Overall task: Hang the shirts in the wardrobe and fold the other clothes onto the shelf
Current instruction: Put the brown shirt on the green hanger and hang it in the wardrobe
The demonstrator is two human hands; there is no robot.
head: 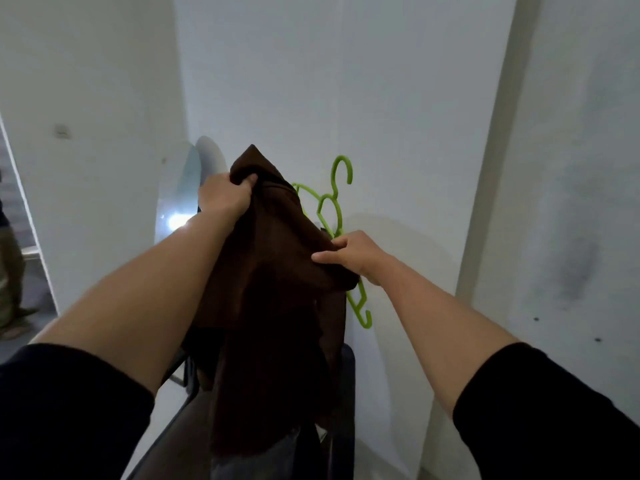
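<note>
A dark brown shirt (273,306) hangs in front of me, held up by both hands. My left hand (227,195) grips its top edge near a raised corner of cloth. My right hand (349,254) pinches a fold of the brown fabric lower down on the right side. A bright green plastic hanger (334,202) sits partly behind the shirt, with its hook pointing up and one arm sticking out below my right hand. I cannot tell whether my right hand also holds the hanger.
A dark chair or rack (346,393) with more dark clothes stands below the shirt. White walls (381,81) close in ahead and right. Another person's leg and foot (12,289) show at the far left, past a doorway edge.
</note>
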